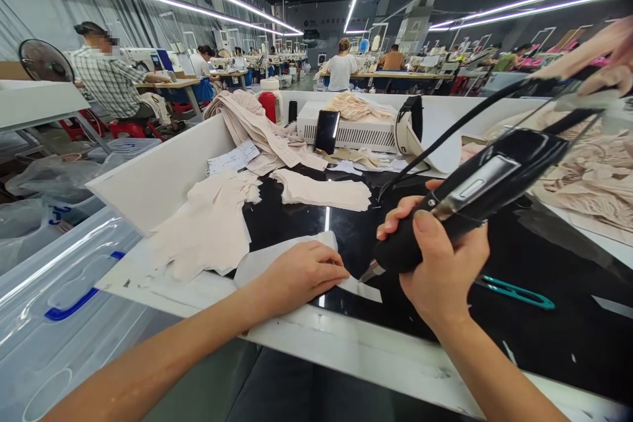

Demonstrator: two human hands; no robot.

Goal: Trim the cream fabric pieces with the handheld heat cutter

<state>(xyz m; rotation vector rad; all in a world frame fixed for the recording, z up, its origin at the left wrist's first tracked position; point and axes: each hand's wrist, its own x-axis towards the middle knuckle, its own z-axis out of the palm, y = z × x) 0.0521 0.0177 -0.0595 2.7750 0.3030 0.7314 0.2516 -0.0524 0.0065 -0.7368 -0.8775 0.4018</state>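
My right hand (pixel 445 264) is wrapped round a black corded handheld tool (pixel 475 191) with a silver panel and a pointed metal tip. The tip points down and left, at a narrow white strip (pixel 363 289) on the glossy black tabletop (pixel 524 244). My left hand (pixel 301 273) lies flat, fingers stretched, over a pale piece of fabric (pixel 281 254), its fingertips close to the tip. To the left lies a heap of cream fabric pieces (pixel 208 224). A stack of cut cream pieces (pixel 321 190) sits beyond my left hand.
A teal-handled tool (pixel 519 292) lies right of my right hand. Behind stand a phone (pixel 327 132), a vented white box (pixel 356 128) and a red bottle (pixel 268 107). Another person's hands (pixel 608 59) show at upper right. A clear plastic bin (pixel 74 303) stands left.
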